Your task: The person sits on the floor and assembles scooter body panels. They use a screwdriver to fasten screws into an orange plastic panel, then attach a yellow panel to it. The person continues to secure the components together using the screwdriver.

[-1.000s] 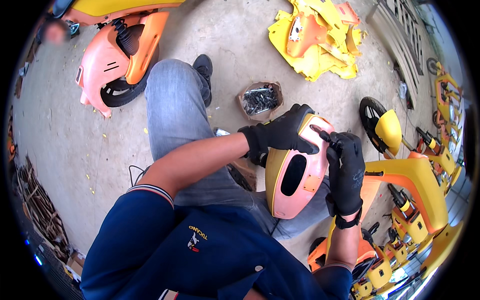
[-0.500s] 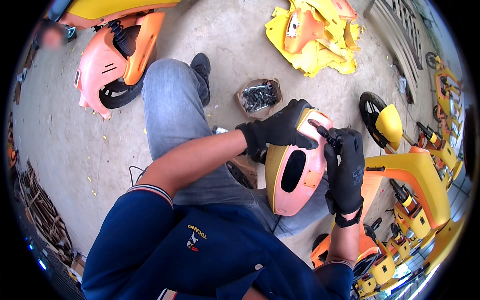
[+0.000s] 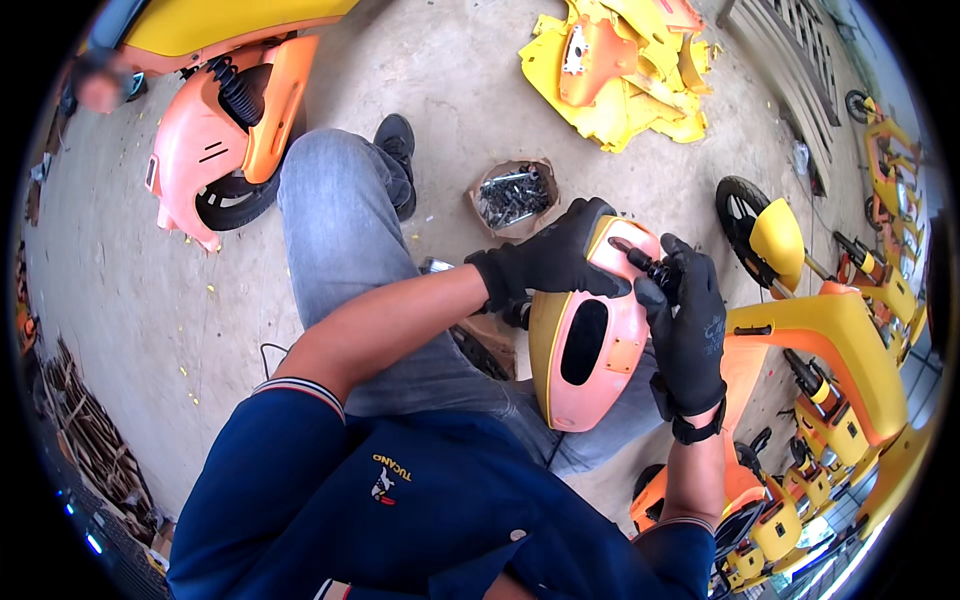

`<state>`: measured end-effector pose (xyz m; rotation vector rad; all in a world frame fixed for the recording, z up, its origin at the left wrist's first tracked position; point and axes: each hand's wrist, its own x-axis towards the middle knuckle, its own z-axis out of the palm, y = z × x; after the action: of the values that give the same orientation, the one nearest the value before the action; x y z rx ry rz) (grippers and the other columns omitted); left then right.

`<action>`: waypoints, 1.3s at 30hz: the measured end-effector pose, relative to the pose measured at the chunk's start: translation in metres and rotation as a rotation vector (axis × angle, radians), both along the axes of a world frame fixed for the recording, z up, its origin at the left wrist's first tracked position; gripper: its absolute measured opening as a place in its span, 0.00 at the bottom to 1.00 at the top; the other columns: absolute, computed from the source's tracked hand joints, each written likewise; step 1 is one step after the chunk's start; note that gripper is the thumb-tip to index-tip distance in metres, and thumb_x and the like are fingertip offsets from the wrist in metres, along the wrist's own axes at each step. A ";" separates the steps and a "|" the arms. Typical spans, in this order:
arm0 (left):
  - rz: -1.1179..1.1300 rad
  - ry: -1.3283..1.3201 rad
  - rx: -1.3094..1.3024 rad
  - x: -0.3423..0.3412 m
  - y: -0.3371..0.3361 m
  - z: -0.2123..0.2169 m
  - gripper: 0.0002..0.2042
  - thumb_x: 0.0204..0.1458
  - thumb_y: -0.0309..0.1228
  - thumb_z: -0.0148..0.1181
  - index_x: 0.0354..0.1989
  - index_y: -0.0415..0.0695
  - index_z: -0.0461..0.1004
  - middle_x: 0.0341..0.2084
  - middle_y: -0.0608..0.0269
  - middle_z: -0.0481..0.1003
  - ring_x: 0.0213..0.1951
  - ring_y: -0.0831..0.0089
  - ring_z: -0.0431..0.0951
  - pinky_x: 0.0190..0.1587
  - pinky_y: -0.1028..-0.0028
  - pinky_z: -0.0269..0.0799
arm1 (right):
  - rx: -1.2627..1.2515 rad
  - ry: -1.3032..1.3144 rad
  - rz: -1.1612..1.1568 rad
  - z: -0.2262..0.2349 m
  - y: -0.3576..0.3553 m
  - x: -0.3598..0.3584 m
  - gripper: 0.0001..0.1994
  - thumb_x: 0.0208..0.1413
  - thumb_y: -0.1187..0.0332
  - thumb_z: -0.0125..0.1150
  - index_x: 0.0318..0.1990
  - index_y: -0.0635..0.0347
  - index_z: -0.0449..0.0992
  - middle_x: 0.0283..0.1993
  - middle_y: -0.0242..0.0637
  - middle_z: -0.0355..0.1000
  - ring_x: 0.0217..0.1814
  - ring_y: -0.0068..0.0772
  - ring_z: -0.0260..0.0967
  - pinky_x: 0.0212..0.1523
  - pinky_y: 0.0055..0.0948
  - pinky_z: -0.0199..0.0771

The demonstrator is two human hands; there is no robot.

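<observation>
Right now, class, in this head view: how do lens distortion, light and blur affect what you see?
Head view: the fisheye bends edges toward the black rim, so the yellow scooter frame curves; daylight is soft and even, with only faint shadows; the left hand, right hand and pink cover are sharp; the rim is smeared.

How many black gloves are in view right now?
2. The left glove grips the top of the pink cover; the right glove holds a black tool at its upper right edge. None seem hidden.
</observation>
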<state>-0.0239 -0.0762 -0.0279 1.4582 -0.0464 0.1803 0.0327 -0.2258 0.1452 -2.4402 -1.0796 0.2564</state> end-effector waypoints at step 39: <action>-0.017 0.024 -0.033 0.004 0.000 -0.003 0.37 0.37 0.46 0.78 0.50 0.36 0.66 0.41 0.47 0.67 0.46 0.57 0.69 0.53 0.62 0.65 | -0.097 -0.120 0.190 -0.003 -0.003 0.010 0.16 0.59 0.73 0.59 0.55 0.58 0.71 0.40 0.44 0.70 0.40 0.46 0.71 0.38 0.39 0.73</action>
<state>-0.0198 -0.0761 -0.0312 1.4265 -0.0355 0.1491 0.0424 -0.2286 0.1422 -2.4660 -1.3846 0.2304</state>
